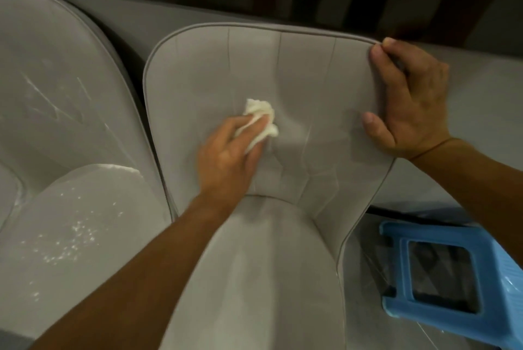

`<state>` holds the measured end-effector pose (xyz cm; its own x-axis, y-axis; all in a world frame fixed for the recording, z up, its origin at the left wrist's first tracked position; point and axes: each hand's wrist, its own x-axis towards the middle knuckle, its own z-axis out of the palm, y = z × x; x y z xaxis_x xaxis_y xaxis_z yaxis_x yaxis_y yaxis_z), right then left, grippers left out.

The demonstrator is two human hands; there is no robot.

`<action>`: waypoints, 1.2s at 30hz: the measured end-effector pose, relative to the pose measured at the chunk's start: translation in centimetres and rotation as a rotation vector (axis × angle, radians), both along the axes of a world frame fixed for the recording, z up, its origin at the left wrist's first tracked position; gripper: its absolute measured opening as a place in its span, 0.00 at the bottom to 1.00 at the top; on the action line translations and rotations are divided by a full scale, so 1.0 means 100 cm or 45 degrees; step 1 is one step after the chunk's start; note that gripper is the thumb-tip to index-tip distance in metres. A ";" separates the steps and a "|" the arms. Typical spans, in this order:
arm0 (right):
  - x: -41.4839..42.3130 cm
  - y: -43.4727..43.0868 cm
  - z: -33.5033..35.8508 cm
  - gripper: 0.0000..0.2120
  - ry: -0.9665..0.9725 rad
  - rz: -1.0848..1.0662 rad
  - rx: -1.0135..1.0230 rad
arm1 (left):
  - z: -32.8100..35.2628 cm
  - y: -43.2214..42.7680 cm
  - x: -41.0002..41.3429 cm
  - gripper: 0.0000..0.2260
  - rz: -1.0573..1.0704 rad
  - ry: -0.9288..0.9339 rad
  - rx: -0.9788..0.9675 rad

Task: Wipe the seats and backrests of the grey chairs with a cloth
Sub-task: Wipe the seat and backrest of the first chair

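Observation:
A grey padded chair stands in front of me, its backrest [305,80] facing me and its seat [268,279] running down to the lower edge. My left hand [226,157] holds a crumpled white cloth [261,117] and presses it against the middle of the backrest. My right hand [407,103] grips the backrest's upper right edge, the thumb on the front and the fingers curled over the rim.
A second grey chair [65,100] stands close on the left, with white scratches on its backrest and white specks on its seat. A blue plastic stool [441,273] lies on its side at the lower right. A grey ledge [481,112] runs behind both chairs.

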<state>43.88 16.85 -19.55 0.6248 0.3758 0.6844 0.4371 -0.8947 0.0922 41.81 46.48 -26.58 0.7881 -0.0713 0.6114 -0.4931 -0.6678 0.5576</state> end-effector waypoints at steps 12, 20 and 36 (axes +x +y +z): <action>0.003 -0.005 -0.005 0.35 -0.026 0.027 0.000 | 0.001 -0.155 -0.042 0.09 -0.164 0.014 -0.267; 0.006 -0.008 -0.006 0.33 0.004 0.034 -0.017 | 0.009 -0.093 -0.020 0.08 -0.071 -0.092 0.054; 0.005 -0.001 -0.008 0.32 0.016 -0.019 -0.021 | -0.018 0.066 -0.048 0.19 0.379 0.289 0.354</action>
